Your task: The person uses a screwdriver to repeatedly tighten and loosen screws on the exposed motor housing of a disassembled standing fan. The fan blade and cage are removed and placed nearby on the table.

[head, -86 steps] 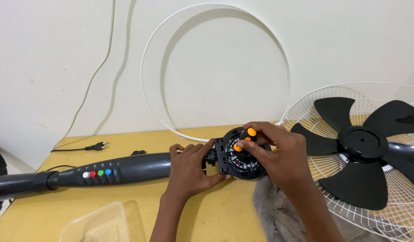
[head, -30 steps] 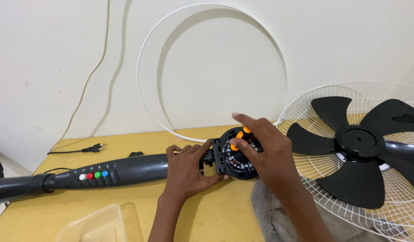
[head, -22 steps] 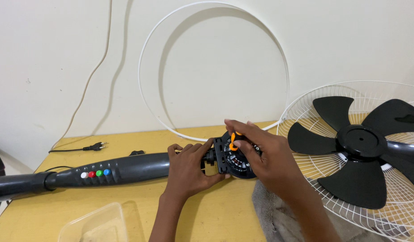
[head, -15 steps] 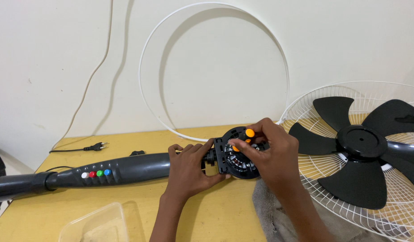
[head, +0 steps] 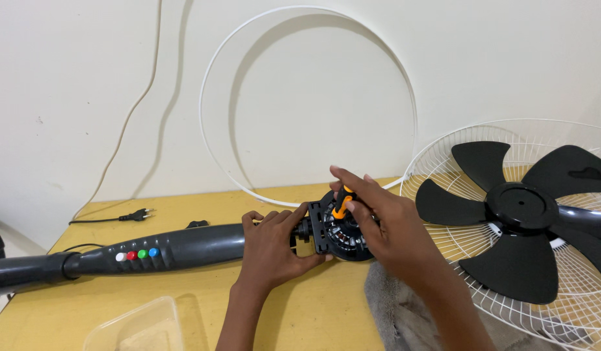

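A yellow worktop [head: 183, 305] against a pale wall, seen from above by the person working at it. Far to the left of the hands lies a dark grey fan stem [head: 118, 255], stretched lengthwise, with a row of small coloured buttons [head: 137, 255] (white, red, green, blue). Behind it, a black plug [head: 139, 212] rests on its cord. Nearer than the stem, a clear plastic tub [head: 139, 327] sits at the worktop's front edge.

The left hand [head: 274, 247] is wrapped around the neck where the stem meets the black motor housing [head: 336, 231], fingers curled over the top, holding it steady. Just to its right, touching the housing, the right hand [head: 385, 224] pinches a small screwdriver with an orange and black handle [head: 343, 203], its tip pointing down into the motor's face. The housing sits between the two hands.

Below the right forearm lies a grey cloth [head: 404, 318]. Behind both hands, a thin white ring [head: 248, 65] leans on the wall. To the right of the right hand, a white wire guard [head: 443, 247] holds black fan blades [head: 521, 214].
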